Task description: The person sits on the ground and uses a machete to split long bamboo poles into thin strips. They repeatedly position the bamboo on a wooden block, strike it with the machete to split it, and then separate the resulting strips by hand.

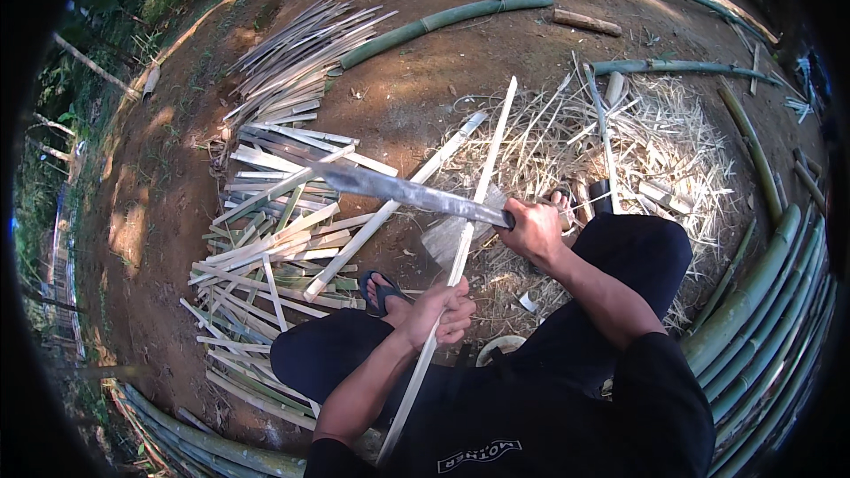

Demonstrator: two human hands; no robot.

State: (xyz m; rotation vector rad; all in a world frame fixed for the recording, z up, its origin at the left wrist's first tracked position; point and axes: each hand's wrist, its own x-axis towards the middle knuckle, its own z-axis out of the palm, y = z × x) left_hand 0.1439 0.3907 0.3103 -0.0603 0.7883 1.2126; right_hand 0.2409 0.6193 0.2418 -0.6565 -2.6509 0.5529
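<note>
My right hand [534, 228] grips the handle of a long machete [398, 188], its blade pointing left and lying across a thin pale bamboo strip [482, 177]. My left hand [440, 309] is closed around the same strip lower down, above my knees. The strip runs from my lap up and away to the far right. A second split strip [390, 206] lies under the blade on the ground.
A heap of split bamboo slats [270, 221] lies on the dirt at left. Shavings [655, 150] cover the ground at right. Green bamboo poles [761, 301] are stacked at far right, others [443, 19] lie beyond. My sandalled foot [382, 290] rests below the slats.
</note>
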